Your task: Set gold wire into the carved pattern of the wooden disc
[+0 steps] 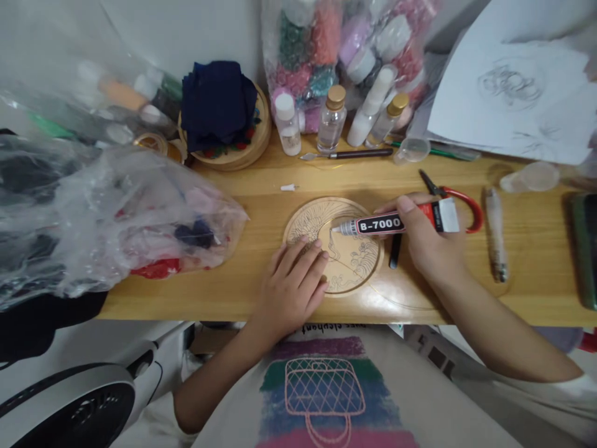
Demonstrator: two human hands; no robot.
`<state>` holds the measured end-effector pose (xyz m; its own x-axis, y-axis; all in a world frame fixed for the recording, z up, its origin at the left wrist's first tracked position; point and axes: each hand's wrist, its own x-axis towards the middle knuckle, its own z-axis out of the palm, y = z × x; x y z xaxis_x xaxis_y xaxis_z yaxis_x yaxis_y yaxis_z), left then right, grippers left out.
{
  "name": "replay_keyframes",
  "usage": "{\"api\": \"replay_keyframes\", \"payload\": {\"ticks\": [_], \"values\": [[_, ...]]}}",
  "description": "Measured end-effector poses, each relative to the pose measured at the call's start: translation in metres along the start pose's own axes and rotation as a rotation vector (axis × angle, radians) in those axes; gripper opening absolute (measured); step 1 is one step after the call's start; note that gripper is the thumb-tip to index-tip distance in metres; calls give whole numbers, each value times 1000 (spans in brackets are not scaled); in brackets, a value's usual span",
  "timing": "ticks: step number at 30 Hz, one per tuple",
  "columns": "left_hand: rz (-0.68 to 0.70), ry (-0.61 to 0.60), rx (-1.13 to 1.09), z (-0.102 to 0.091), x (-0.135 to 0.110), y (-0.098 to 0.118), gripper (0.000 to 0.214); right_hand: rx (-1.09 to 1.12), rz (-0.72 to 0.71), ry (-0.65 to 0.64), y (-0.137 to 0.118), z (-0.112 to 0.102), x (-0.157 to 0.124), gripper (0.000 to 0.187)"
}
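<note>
A round wooden disc [347, 274] with a raised rim and fine line drawings lies flat on the table. My left hand [296, 277] rests on its lower left part, fingers stretched out and holding nothing. In my right hand [431, 242] is a B-7000 glue tube [380, 225], tilted nearly flat with its nozzle pointing left. The nozzle tip is over the middle of the disc; whether it touches cannot be made out. A thin gold wire [396, 303] runs from the disc toward the right. The tube's small white cap [288, 187] lies behind the disc.
Red-handled scissors [476, 211] and a clear pen-like tool [495, 236] lie at right. Behind stand small bottles [331, 121], a dark-handled tool [361, 153] and bags of coloured jars [312, 50]. Plastic bags [116, 211] cover the left side. Dark cloth [217, 102] sits on a round wooden box [233, 160].
</note>
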<state>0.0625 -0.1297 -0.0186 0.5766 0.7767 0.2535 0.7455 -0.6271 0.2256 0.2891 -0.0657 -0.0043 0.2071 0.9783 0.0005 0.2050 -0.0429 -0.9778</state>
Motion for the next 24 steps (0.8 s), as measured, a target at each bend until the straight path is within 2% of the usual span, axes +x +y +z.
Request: {"api": "replay_keyframes", "payload": {"ticks": [3, 8, 14, 17, 20, 23, 24], "values": [[0, -7, -16, 0, 0, 0, 33, 51, 23, 8, -1, 0, 1, 32], [-25, -33, -87, 0, -1, -1, 34, 389, 217, 33, -4, 1, 8, 32], [-35, 13, -181, -7, 3, -11, 35, 566, 327, 32, -5, -9, 20, 33], [-96, 42, -54, -16, 21, -30, 32, 630, 369, -34, -7, -14, 24, 30], [-177, 72, 63, -22, 48, -56, 29, 688, 404, -107, -9, -17, 26, 28], [-208, 46, 94, -23, 74, -77, 23, 768, 433, -217, -9, -20, 28, 29], [-215, -5, 97, -21, 81, -81, 20, 792, 436, -250, -8, -21, 28, 29]]}}
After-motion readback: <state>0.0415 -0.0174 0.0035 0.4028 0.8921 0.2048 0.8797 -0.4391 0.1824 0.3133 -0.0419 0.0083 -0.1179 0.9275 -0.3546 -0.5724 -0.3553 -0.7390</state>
